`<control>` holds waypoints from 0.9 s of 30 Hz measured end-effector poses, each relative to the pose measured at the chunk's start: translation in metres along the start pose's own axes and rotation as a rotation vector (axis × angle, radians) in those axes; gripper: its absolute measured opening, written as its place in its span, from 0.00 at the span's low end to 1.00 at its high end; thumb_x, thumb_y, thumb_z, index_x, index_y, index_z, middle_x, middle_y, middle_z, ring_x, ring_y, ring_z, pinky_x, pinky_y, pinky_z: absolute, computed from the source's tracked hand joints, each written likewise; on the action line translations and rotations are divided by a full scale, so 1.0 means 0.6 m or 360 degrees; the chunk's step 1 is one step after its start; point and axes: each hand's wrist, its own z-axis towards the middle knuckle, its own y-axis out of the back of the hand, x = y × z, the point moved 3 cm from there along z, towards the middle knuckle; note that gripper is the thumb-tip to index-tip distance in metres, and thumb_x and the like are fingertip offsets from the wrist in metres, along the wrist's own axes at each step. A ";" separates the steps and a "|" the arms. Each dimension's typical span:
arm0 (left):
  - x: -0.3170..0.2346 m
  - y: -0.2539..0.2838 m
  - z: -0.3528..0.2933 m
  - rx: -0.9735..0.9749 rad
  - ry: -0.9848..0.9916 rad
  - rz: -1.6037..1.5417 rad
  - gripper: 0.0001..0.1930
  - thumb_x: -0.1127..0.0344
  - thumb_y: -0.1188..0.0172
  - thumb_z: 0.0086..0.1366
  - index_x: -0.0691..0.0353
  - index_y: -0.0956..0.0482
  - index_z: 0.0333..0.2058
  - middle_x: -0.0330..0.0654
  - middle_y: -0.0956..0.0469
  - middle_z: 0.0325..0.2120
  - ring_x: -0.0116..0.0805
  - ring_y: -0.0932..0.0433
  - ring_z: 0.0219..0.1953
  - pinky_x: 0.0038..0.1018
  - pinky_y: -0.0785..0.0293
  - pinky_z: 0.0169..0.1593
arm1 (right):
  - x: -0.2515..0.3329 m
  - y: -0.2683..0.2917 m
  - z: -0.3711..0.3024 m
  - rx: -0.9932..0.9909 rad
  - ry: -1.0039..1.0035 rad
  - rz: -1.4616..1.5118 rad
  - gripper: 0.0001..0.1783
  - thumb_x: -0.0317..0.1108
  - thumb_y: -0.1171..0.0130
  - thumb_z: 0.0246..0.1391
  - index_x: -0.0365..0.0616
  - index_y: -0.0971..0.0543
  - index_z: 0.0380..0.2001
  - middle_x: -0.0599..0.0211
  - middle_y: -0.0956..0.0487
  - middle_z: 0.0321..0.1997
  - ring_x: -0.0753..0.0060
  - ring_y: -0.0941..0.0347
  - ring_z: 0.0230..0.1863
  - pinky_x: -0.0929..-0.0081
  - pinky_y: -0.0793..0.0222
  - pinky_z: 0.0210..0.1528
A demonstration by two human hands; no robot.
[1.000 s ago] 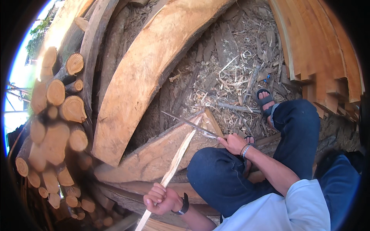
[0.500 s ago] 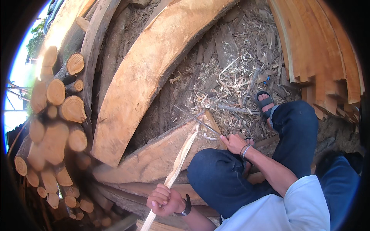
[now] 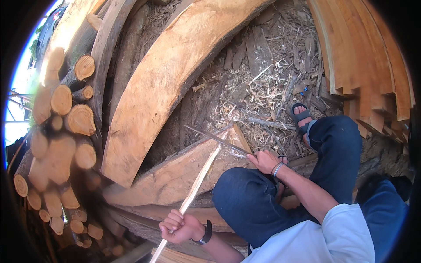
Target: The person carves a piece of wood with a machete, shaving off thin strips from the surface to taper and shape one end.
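Through my head camera I see the left hand [image 3: 182,227] between 6 and 7 o'clock. Its grip is closed, fingers wrapped around a pale stick [image 3: 197,185] that slants up toward 1 o'clock; the lower end sticks out below the fist. A dark strap [image 3: 206,232] circles that wrist.

I have the right hand [image 3: 265,162] at 4 o'clock, its grip closed on a knife [image 3: 210,136]; the fingers hide the handle. The long, narrow blade points toward 10 o'clock and crosses the stick near its upper end. Whether the edge touches the wood, I cannot tell.

Beneath the stick, at 7 to 8 o'clock, lies a broad slab [image 3: 153,184], and a bent knee [image 3: 239,195] in dark denim is at 5 o'clock. A larger curved plank [image 3: 153,96] sweeps from 8 to 12 o'clock. I make out stacked logs [image 3: 80,119] at 9, pale shavings [image 3: 272,94] on the ground between 1 and 2, and reddish boards [image 3: 362,57] at 2, out by the rim.
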 end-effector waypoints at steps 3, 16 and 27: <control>0.001 0.000 0.004 -0.0166 -0.0019 0.0004 0.19 0.63 0.57 0.64 0.51 0.48 0.14 0.31 0.54 0.08 0.24 0.56 0.11 0.23 0.54 0.20 | 0.006 -0.014 -0.002 -0.0034 -0.0001 0.0040 0.41 0.62 0.60 0.63 0.30 0.19 0.24 0.36 0.23 0.23 0.36 0.22 0.31 0.48 0.27 0.39; -0.002 -0.001 0.000 -0.0255 -0.0038 0.0064 0.19 0.62 0.56 0.63 0.51 0.49 0.13 0.31 0.55 0.08 0.24 0.56 0.12 0.23 0.56 0.21 | 0.014 -0.009 -0.006 0.0016 0.0029 -0.0008 0.42 0.63 0.60 0.62 0.32 0.18 0.22 0.37 0.22 0.23 0.38 0.22 0.31 0.49 0.26 0.38; 0.000 -0.002 0.002 -0.0243 -0.0025 0.0038 0.19 0.63 0.57 0.64 0.51 0.48 0.14 0.31 0.54 0.08 0.24 0.56 0.12 0.23 0.55 0.21 | 0.018 0.016 -0.005 -0.0048 -0.0053 -0.0048 0.41 0.61 0.59 0.63 0.29 0.19 0.22 0.35 0.22 0.24 0.35 0.22 0.31 0.49 0.27 0.39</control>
